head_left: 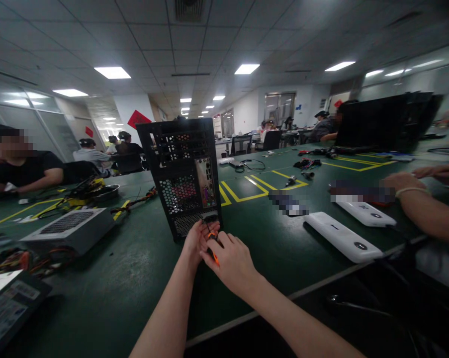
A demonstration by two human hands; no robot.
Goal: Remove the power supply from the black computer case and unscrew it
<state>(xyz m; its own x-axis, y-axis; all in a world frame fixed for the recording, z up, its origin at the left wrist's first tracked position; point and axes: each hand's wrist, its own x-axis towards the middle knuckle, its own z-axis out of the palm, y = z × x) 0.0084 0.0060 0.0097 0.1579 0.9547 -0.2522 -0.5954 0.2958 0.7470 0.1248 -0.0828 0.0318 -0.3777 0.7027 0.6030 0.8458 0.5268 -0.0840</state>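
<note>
A black computer case (182, 184) stands upright on the green table, its perforated back panel facing me. My right hand (233, 256) is closed around a screwdriver (216, 258) with an orange and black handle. The thin shaft points up toward the lower part of the case's back. Close beside it, my left hand (199, 241) is cupped with the palm partly showing and the fingers apart, near the shaft and the case's bottom edge. Whether a screw is at the tip is too small to tell.
A grey power supply (73, 226) with cables lies left; another metal box (11, 311) sits nearer. Right are white power banks (341, 236), a phone (288, 204) and another person's arm (421, 199). Yellow tape marks the table (269, 268). A black monitor (373, 124) stands behind.
</note>
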